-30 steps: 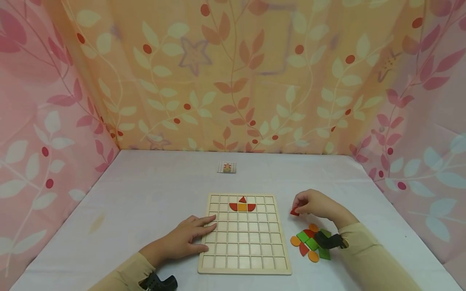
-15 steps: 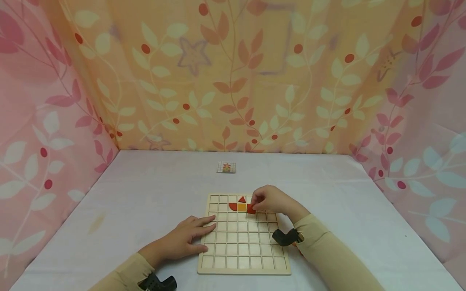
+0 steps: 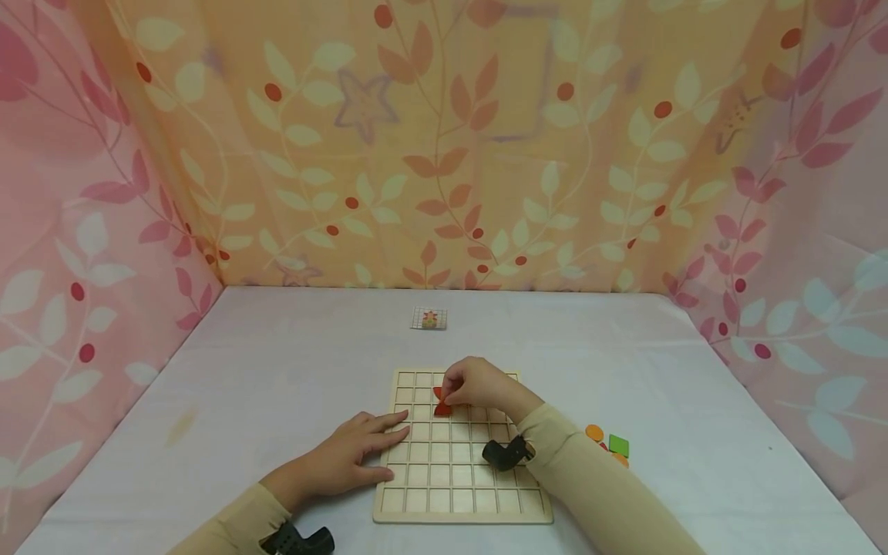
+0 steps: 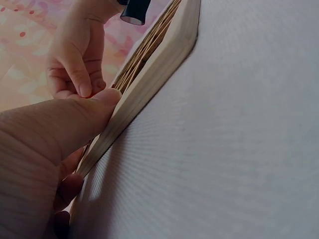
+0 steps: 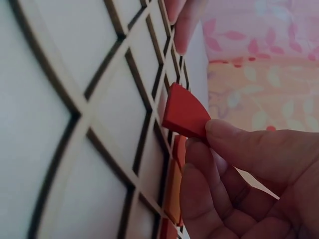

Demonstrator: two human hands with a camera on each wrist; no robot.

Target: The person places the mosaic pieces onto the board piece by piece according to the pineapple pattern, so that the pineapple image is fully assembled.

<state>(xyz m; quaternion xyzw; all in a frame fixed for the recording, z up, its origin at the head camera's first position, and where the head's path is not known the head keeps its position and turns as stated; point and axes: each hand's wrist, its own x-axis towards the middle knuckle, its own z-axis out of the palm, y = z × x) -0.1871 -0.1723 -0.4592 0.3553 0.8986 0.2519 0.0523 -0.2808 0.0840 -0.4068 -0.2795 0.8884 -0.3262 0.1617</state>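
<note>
My right hand (image 3: pixel 479 383) pinches a red quarter-circle tile (image 5: pixel 187 112) between thumb and fingers, above the upper part of a wooden grid board (image 3: pixel 461 518). In the right wrist view, the tile is tilted and held just off the grid. Past it, an orange square tile (image 5: pixel 173 191) and red tiles lie on the board, partly covered by my fingers. One red tile (image 3: pixel 438 392) also shows beside my fingertips in the head view. My left hand (image 3: pixel 347 455) rests along the board's left edge, fingers extended, with its thumb (image 4: pixel 107 97) touching the rim.
Right of the board, an orange round tile (image 3: pixel 593 432) and a green tile (image 3: pixel 620 445) lie among loose tiles, partly hidden by my right sleeve (image 3: pixel 597 478). A small picture card (image 3: pixel 428 318) lies behind the board on the white cloth (image 3: pixel 312 347).
My right hand has carried the red tile leftward from beside the loose tiles to over the upper board. My left hand has stayed at the board's edge.
</note>
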